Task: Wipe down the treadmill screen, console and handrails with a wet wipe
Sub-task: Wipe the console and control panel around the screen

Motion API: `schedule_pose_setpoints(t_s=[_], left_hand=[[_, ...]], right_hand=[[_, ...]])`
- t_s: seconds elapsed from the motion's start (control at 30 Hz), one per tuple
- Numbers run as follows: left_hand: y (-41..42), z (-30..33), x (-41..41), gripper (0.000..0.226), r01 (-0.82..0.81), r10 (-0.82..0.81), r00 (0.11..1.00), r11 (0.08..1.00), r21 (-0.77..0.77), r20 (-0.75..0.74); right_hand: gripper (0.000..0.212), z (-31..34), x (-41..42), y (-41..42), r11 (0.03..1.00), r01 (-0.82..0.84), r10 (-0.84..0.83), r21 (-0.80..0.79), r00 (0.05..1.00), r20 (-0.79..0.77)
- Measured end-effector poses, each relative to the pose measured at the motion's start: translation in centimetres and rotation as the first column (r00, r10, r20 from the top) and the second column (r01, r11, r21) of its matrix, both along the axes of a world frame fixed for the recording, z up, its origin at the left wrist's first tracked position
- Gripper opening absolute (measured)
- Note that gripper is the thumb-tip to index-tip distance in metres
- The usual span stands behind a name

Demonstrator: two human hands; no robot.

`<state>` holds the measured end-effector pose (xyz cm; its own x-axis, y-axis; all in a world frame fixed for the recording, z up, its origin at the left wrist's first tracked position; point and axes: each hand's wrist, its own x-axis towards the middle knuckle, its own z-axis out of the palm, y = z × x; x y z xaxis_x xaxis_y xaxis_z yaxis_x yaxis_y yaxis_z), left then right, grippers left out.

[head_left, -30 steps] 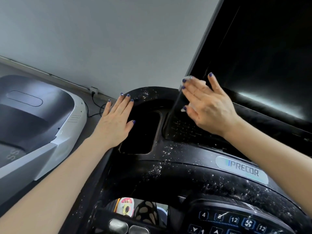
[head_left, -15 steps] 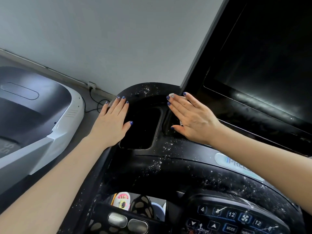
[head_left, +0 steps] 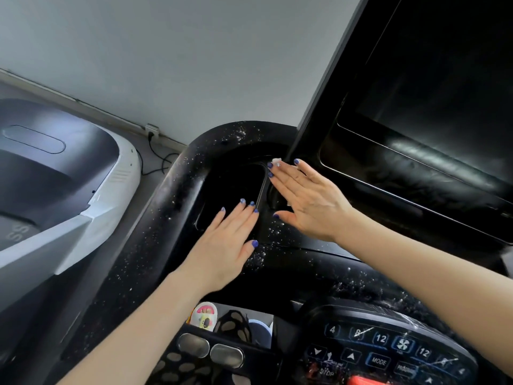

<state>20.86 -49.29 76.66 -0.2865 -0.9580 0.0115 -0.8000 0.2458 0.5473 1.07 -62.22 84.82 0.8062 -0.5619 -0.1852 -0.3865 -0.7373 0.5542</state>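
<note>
- Now my right hand (head_left: 308, 198), fingers straight, presses the wet wipe (head_left: 277, 161) flat on the console (head_left: 291, 262), beside the screen (head_left: 433, 107).
- Left hand (head_left: 230, 240), flat too, braces nearby.
- Risk: the wipe bunches, slips from under my palm.

wall (head_left: 172, 45): you are seeing it plain grey | floor (head_left: 155, 151): grey, black cable (head_left: 155, 162) is lying there | neighbouring machine (head_left: 55, 176): sitting left

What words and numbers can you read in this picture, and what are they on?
"4", "8", "12", "12": round keys on the treadmill keypad.
"MODE": key in the row below.
"STOP": beside the red button.
"SS": sideways on the neighbouring machine.
Other keypad labels are too blurred to read.
</note>
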Motion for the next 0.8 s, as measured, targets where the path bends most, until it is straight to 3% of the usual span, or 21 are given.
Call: schedule_pose_setpoints(t_s=[0.23, 0.4, 0.63, 0.8], left_hand=[[1.0, -1.1, -1.0, 0.071, -0.017, 0.017, 1.000, 0.999, 0.029, 0.003], [1.5, -1.9, -1.5, 0.064, -0.057, 0.057, 0.998, 0.998, -0.034, 0.019], [1.8, -2.0, -1.5, 0.065, -0.044, 0.046, 0.998, 0.998, -0.040, 0.042], [2.0, -2.0, -1.5, 0.065, -0.048, 0.050, 0.997, 0.998, -0.033, 0.056]], right_hand=[[0.077, 1.1, -4.0, 0.5, 0.993, -0.038, 0.037, 0.111, 0.999, 0.014], [0.077, -0.2, -0.9, 1.8, 0.976, 0.084, -0.105, 0.200, 0.990, 0.092], [0.069, -0.8, -2.4, 3.6, 0.907, 0.103, -0.147, 0.409, 0.986, 0.079], [0.069, -0.4, -2.5, 3.4, 0.910, 0.162, -0.221, 0.381, 0.968, 0.117]])
